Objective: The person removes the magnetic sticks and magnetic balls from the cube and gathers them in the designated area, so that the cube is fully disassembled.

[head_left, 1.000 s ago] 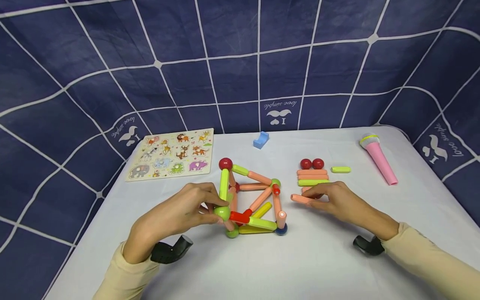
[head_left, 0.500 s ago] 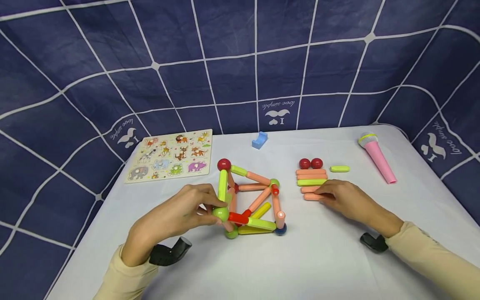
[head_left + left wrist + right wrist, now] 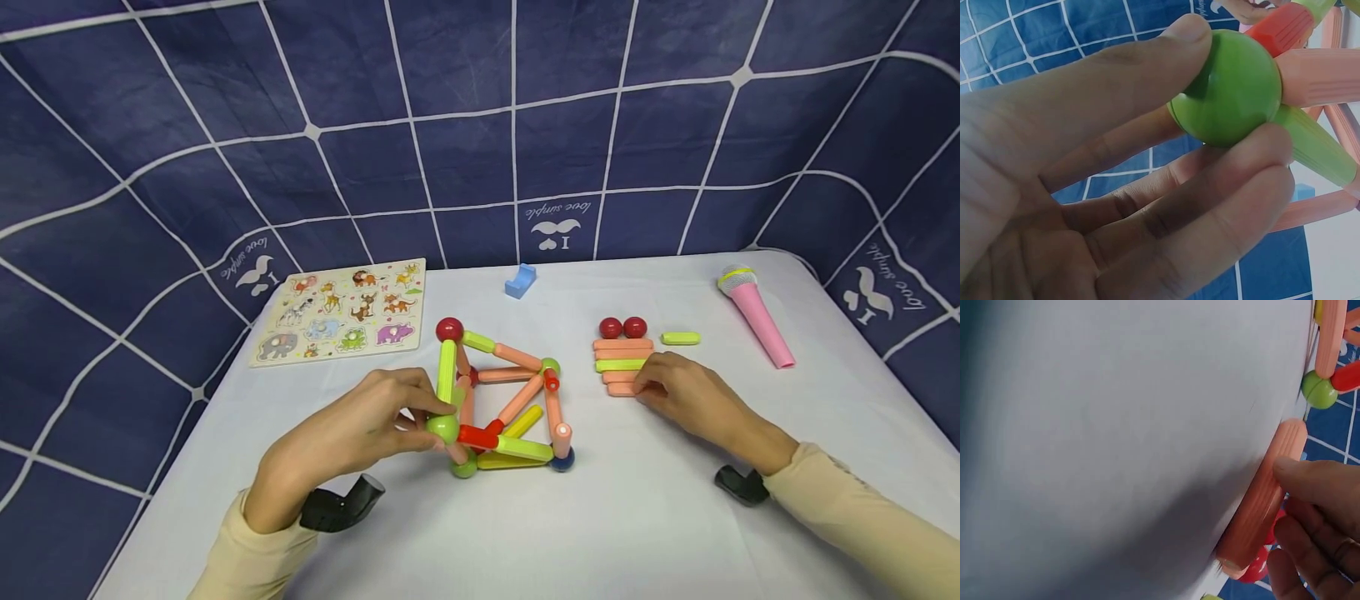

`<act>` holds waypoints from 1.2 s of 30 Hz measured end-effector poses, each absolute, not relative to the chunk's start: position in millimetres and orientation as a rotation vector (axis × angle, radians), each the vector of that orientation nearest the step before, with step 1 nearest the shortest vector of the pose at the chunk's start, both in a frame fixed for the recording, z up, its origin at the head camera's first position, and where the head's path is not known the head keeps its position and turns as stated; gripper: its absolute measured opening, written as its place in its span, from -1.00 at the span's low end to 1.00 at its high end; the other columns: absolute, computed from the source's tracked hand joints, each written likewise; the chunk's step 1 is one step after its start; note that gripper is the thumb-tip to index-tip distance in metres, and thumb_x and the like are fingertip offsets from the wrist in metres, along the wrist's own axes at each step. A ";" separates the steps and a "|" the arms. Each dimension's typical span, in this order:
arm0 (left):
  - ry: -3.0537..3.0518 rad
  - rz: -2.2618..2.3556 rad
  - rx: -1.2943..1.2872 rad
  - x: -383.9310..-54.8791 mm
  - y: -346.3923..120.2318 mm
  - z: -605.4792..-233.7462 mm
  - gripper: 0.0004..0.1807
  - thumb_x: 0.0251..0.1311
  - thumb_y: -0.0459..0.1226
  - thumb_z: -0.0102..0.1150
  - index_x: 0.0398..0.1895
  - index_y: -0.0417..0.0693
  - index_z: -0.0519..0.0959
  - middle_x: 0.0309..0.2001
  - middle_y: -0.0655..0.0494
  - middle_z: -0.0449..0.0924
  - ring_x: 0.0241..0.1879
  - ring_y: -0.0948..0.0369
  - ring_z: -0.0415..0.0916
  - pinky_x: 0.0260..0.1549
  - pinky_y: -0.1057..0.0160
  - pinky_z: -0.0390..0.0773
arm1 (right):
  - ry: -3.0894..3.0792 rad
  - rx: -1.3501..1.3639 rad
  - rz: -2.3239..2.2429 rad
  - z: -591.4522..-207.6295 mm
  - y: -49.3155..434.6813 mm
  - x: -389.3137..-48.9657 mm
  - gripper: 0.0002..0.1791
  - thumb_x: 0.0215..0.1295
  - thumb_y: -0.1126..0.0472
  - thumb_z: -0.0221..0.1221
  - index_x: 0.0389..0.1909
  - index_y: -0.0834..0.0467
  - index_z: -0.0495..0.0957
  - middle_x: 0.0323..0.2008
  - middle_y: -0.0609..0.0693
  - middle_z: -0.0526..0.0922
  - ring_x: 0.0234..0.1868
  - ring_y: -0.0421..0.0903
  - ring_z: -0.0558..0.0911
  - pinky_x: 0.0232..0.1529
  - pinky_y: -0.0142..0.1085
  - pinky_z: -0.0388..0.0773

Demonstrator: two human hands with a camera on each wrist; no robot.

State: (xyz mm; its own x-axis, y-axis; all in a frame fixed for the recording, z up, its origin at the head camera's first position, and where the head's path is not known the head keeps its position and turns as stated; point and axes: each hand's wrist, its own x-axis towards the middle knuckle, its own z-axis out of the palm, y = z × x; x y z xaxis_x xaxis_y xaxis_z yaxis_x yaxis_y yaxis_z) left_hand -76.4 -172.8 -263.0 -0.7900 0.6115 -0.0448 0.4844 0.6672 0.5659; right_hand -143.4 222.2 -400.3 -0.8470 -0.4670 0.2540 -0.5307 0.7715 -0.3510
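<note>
My left hand (image 3: pixel 375 421) grips a green ball (image 3: pixel 443 429) at the near left corner of a frame built from toy rods and balls. Thumb and fingertips hold that ball in the left wrist view, where a salmon rod (image 3: pixel 1319 76), a red one (image 3: pixel 1282 30) and a green one (image 3: pixel 1316 147) fan out from it. My right hand (image 3: pixel 693 404) is at the right end of a row of loose rods. Its thumb (image 3: pixel 1304 475) presses on the nearest salmon rod (image 3: pixel 1263 497); the index fingertip is hidden behind. The row also has a green rod (image 3: pixel 618 365).
Two red balls (image 3: pixel 622 327) lie behind the row, with a short green rod (image 3: pixel 681 338) to their right. Further back are a pink microphone (image 3: pixel 761 321), a blue block (image 3: pixel 521 281) and an animal puzzle board (image 3: pixel 345 312). A blue checked cloth (image 3: pixel 480 150) hangs behind.
My right hand has set a salmon rod down at the near side of the row and pushed it slightly away, against the others. The left hand keeps hold of the green ball.
</note>
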 end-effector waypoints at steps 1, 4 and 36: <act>2.651 0.803 0.888 -76.5 -172.7 -263.0 -0.59 -0.04 -0.23 0.50 -0.05 -0.11 0.73 -0.28 0.29 0.57 -0.37 0.36 0.48 -0.41 0.37 0.56 | -2.816 0.795 0.644 -399.2 220.5 -141.0 -0.76 0.01 0.40 0.44 -0.31 0.07 0.70 -0.32 -0.13 0.63 -0.22 -0.11 0.58 -0.17 -0.10 0.59; 2.652 0.804 0.898 -76.7 -173.0 -263.0 -0.59 -0.04 -0.23 0.50 -0.05 -0.11 0.73 -0.28 0.29 0.57 -0.37 0.36 0.48 -0.41 0.37 0.56 | -2.819 0.803 0.740 -394.5 211.5 -131.4 -0.70 0.01 0.39 0.45 -0.20 0.10 0.73 -0.25 -0.13 0.69 -0.17 -0.09 0.63 -0.12 -0.08 0.60; 2.637 0.814 0.910 -78.7 -172.7 -263.3 -0.59 -0.04 -0.26 0.51 -0.05 -0.12 0.72 -0.29 0.28 0.57 -0.38 0.33 0.47 -0.44 0.37 0.56 | -2.826 1.057 1.502 -398.3 161.3 -98.0 -0.64 0.31 0.21 0.28 0.13 0.13 0.61 -0.07 -0.19 0.66 -0.11 -0.26 0.61 -0.04 -0.32 0.59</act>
State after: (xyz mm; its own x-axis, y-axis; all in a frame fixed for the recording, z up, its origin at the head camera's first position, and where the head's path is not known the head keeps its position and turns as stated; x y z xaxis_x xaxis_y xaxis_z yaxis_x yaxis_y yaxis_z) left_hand -78.7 -172.7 -263.3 -0.7791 0.6257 -0.0383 0.4951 0.6518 0.5745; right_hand -98.0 161.3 -398.3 -0.7799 -0.6200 0.0858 -0.4181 0.4139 -0.8086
